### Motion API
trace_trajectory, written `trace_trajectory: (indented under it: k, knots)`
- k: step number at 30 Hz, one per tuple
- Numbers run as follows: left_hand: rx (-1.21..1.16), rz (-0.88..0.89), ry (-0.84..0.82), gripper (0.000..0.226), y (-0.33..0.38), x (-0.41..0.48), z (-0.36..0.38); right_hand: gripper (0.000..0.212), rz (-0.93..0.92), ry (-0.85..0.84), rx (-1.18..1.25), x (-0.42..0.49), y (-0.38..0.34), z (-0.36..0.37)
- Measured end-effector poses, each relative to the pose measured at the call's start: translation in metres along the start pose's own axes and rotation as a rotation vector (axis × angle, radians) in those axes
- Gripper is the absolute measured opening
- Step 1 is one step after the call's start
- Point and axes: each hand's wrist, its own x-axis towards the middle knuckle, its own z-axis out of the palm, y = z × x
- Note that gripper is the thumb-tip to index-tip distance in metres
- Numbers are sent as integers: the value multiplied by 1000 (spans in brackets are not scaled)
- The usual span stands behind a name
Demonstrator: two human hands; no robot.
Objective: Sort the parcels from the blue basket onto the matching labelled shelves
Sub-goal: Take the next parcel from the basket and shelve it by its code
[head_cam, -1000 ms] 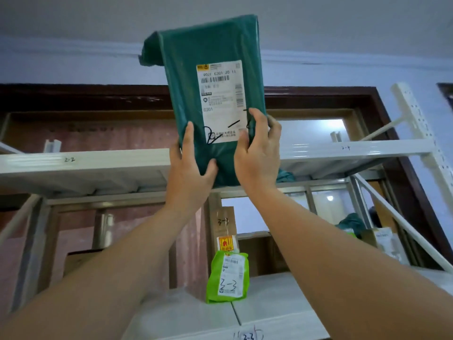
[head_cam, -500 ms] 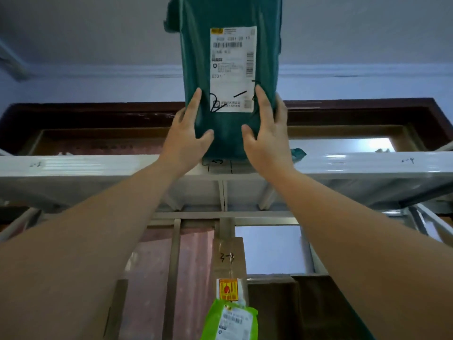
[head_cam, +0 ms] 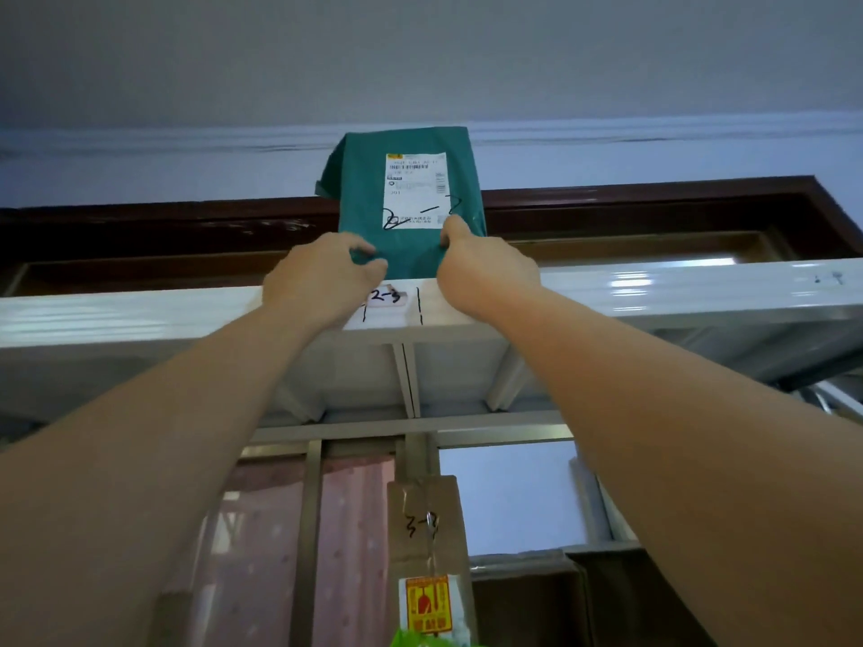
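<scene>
1. Hiding the bottom edge of the green parcel (head_cam: 411,245): the front lip of the white top shelf (head_cam: 140,315). Impossible to tell whether resting on the shelf board or held just above it.
2. Too small and blurred to read: the print on the parcel's white shipping label (head_cam: 414,179). Handwritten black mark across it starting with a 2, last figure unclear.
3. Cut off at the bottom of the view: a light green bag (head_cam: 420,639), just under a red and yellow sticker (head_cam: 427,604) on a cardboard box (head_cam: 427,520) marked 3-3.
4. Left hand (head_cam: 322,273): fingers curled, pinching the parcel's lower left corner, fingertips mostly tucked out of sight.
5. Right hand (head_cam: 485,268): gripping the parcel's lower right edge, one digit raised against the label's corner, remaining fingers hidden behind the back of the hand.
6. Parcel upright, label facing the camera, directly above the handwritten 2-3 tag (head_cam: 385,297) on the shelf front, with a dark wooden frame (head_cam: 654,198) behind.
</scene>
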Motion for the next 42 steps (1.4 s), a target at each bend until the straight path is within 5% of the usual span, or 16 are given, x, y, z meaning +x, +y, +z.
trace_trajectory:
  k: [11,20,23,28,32,36,42]
  knots:
    - [54,-79,-321,27,1,25,0,40,-31,-334,-58,10,-8,-10]
    - [-153,-7,-677,37,1,38,-4,52,-48,-473,39,16,-8,-15]
    - [-120,20,-599,39,6,31,-5,50,15,-350,-3,12,-8,-7]
    - [107,84,-113,37,-3,4,4,31,34,210,-196,-19,-15,19]
    - [358,353,73,34,-9,-18,-20,31,-139,251,-113,-39,-38,33]
    - [431,401,-34,23,-34,-31,-54,36,-398,344,-55,-57,-80,54]
    - [500,322,-183,17,-88,-66,-108,38,-428,249,84,-88,-157,69]
